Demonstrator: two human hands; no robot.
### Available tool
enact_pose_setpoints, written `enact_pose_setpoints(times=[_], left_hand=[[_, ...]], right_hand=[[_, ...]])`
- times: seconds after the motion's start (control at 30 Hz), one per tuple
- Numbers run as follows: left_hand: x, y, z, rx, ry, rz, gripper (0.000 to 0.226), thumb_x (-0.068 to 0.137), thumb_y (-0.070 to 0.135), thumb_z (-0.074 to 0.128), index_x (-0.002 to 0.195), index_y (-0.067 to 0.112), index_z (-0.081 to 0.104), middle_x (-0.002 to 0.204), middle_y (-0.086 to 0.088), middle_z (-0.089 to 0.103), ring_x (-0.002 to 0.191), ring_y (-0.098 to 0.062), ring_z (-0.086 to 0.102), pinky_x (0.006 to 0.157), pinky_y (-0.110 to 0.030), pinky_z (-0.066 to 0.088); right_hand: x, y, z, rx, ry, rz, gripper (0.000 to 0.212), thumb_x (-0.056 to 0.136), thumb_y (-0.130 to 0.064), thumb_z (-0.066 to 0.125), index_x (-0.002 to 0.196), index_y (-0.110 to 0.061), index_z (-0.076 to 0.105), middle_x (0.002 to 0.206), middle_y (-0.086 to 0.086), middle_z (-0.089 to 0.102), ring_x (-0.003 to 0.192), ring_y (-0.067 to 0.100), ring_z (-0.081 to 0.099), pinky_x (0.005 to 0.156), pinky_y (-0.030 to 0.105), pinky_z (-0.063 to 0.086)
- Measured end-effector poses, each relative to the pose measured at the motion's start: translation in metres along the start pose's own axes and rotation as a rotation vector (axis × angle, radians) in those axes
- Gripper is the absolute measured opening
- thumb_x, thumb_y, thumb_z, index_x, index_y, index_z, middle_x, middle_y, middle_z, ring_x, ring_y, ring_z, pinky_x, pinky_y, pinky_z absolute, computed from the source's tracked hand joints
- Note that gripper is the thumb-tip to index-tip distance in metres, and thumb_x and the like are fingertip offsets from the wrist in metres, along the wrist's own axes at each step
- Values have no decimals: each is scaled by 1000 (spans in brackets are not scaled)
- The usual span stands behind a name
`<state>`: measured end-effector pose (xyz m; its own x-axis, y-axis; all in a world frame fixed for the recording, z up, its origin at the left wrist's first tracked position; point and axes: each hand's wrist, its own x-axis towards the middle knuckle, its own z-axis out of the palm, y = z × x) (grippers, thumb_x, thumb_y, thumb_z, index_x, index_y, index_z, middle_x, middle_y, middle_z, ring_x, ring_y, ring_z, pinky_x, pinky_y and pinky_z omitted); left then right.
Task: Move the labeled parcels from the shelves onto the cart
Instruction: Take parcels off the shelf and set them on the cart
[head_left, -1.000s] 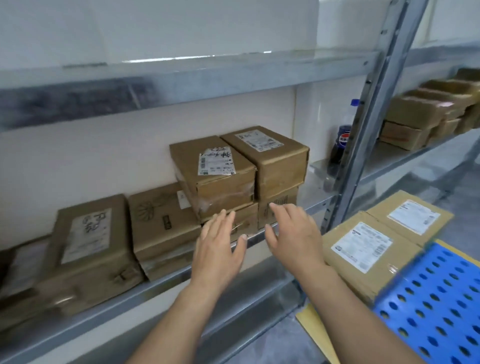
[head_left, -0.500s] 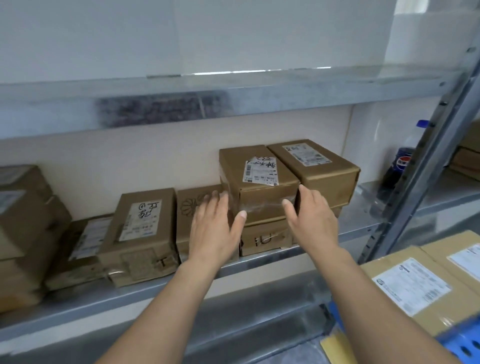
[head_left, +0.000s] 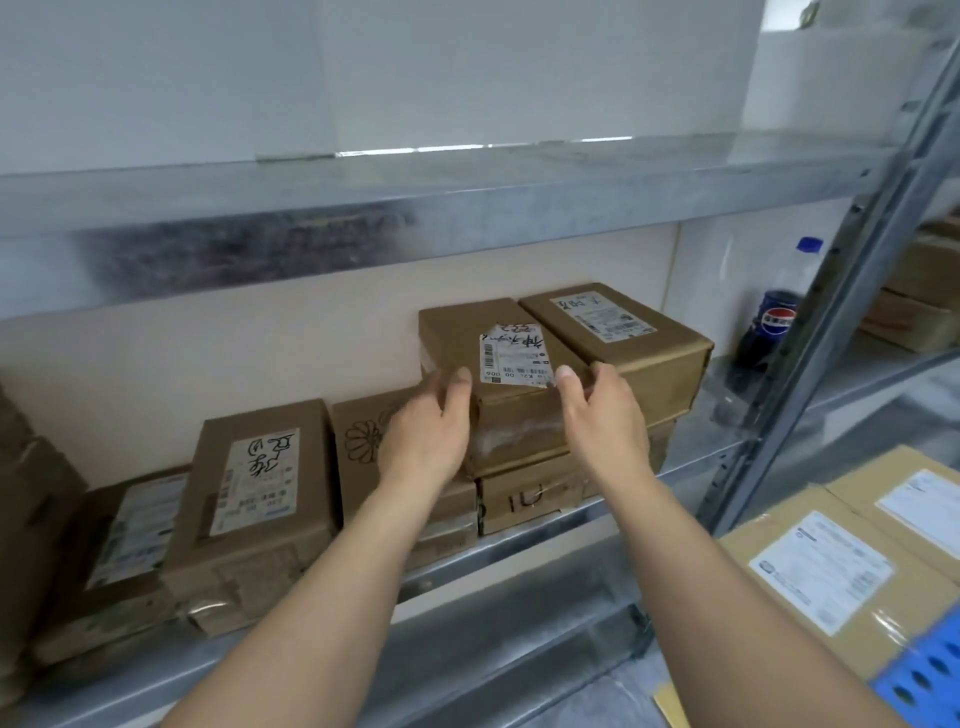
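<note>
A brown labeled parcel (head_left: 498, 343) sits on top of a stack on the metal shelf (head_left: 613, 509). My left hand (head_left: 431, 431) grips its left side with the thumb on top. My right hand (head_left: 602, 415) grips its right side, thumb on the label's edge. A second labeled parcel (head_left: 623, 332) touches it on the right. Lower on the shelf lie a parcel with a handwritten label (head_left: 260, 488) and one with a flower print (head_left: 363, 441). At the lower right, two labeled parcels (head_left: 831, 577) rest on the blue perforated cart (head_left: 930, 675).
A Pepsi bottle (head_left: 774, 317) stands at the shelf's right end beside the slanted steel upright (head_left: 831, 322). An upper shelf (head_left: 415, 208) hangs low over the parcels. More boxes (head_left: 919, 291) fill the neighbouring rack on the right and the far left (head_left: 26, 509).
Both hands moved forward from in front of the stack and closed around the sides of the top-left parcel. The view has shifted left and closer to the shelf.
</note>
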<state>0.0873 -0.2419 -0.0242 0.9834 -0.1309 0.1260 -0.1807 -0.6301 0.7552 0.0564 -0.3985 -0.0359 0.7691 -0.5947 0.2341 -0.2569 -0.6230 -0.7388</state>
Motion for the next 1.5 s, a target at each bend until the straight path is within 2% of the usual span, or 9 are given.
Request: enact_pose_setpoints(times=[0.17,0.37,0.53,0.63,0.77,0.9,1.3,1.4,1.5], left_hand=[[8,-3,4,51,-158,-45,57,97,56,19,139,22,40,119,-8,61,102,-26,57,77,-27,38],[10,-12,-14,-87,-90,-120,43,99,50,25,119,21,51,80,2,52,71,-19,46,65,-28,32],[9,-15,-26,-173,-179,-125,40,99,45,33,130,25,48,109,-3,59,80,-19,54,69,-26,34],[6,-20,-32,-300,-219,-83,40,100,38,39,139,28,40,117,6,55,74,-5,49,66,-22,39],[-4,-34,-35,-347,-241,-16,56,98,40,43,148,33,21,145,6,40,118,-12,48,99,-28,39],[-26,-45,-38,-410,-250,62,58,97,36,46,148,36,19,149,12,34,136,-12,33,108,-28,25],[-121,-17,-13,-550,-286,237,59,94,22,55,145,37,30,144,22,39,130,8,34,108,-20,28],[-140,4,7,-554,-353,273,59,94,22,54,146,36,29,142,22,41,124,11,40,101,-12,33],[-157,25,29,-561,-414,300,59,94,21,53,146,35,29,139,23,42,103,28,45,91,-2,35]], right_hand=[[3,0,1,27,20,77,51,96,-49,40,129,-12,50,119,7,59,106,25,57,90,45,48],[-7,-9,8,206,-67,164,32,92,-47,50,102,-17,52,105,3,57,95,20,58,80,36,47],[-16,-16,16,390,-247,284,50,96,-40,45,139,-16,39,129,2,54,116,23,54,99,42,45],[-22,-16,10,427,-307,217,35,97,-33,42,131,-24,49,122,-2,61,109,15,58,100,43,45],[-40,-15,0,449,-310,99,33,100,-23,42,129,-39,41,111,-19,57,107,7,55,97,36,46],[-66,-12,-4,434,-286,28,51,100,-23,43,148,-33,27,139,-9,47,124,14,48,102,44,45],[-156,42,-76,425,-107,-57,73,92,-30,59,151,-32,17,143,-15,42,128,4,43,108,34,39],[-170,63,-102,394,-9,-25,81,82,-50,60,149,-40,17,144,-15,39,130,6,41,108,39,39],[-182,87,-129,361,84,8,83,73,-61,55,146,-45,19,144,-12,41,130,9,42,106,42,40]])
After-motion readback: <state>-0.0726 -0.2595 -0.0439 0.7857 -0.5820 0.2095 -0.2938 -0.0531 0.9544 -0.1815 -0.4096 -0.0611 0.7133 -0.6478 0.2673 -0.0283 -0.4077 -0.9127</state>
